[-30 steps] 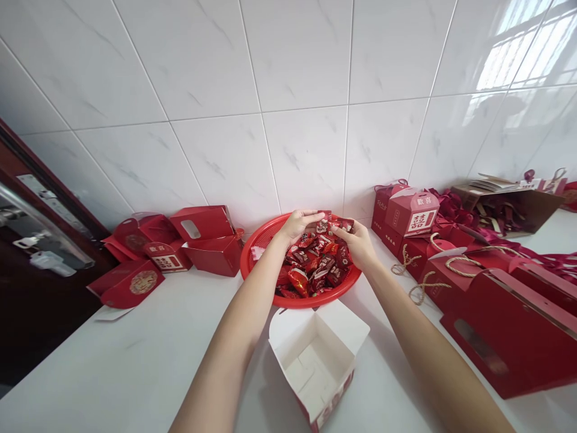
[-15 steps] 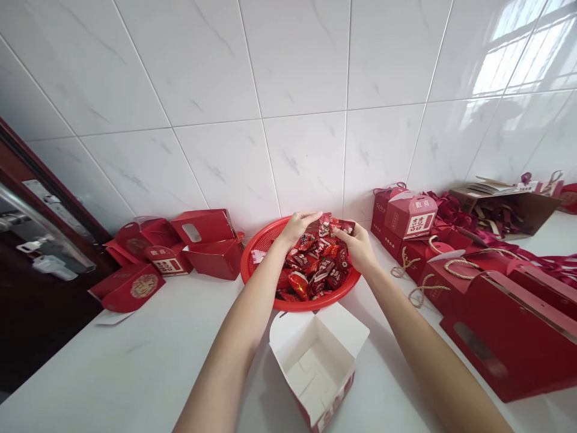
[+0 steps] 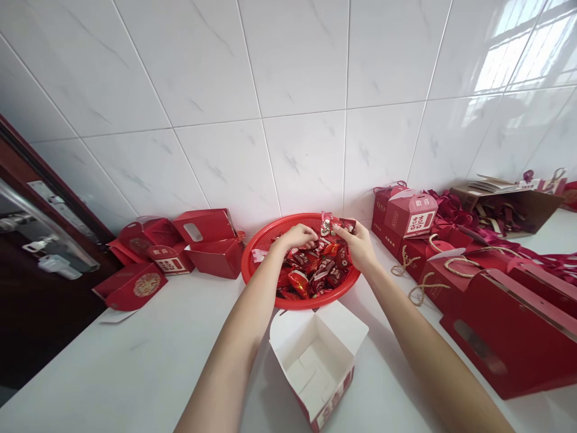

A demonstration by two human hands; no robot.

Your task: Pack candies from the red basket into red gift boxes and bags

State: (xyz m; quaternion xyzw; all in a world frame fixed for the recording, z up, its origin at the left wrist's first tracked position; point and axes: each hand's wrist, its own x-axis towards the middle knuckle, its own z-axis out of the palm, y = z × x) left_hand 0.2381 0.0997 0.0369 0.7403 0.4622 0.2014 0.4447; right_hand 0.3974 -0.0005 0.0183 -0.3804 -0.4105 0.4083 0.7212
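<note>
Head view: the right hand (image 3: 360, 245) is pinching wrapped sweets (image 3: 346, 226) above the basket (image 3: 311, 303), probably to keep them bunched. Left of it, the left hand (image 3: 295, 237) is hovering bent-fingered over the pile (image 3: 311, 273), its grip too hidden to judge. Nearer the body, the box (image 3: 334, 347) is sitting open, seemingly for easy reach.

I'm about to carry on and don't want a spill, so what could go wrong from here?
1. The right hand pinches wrapped packets by its fingertips, so one might slip out.
2. The left hand is over the loose pile in the red basket; rummaging could push packets over the rim.
3. The open box stands between the forearms, close to the basket, so an arm might knock it.
</note>
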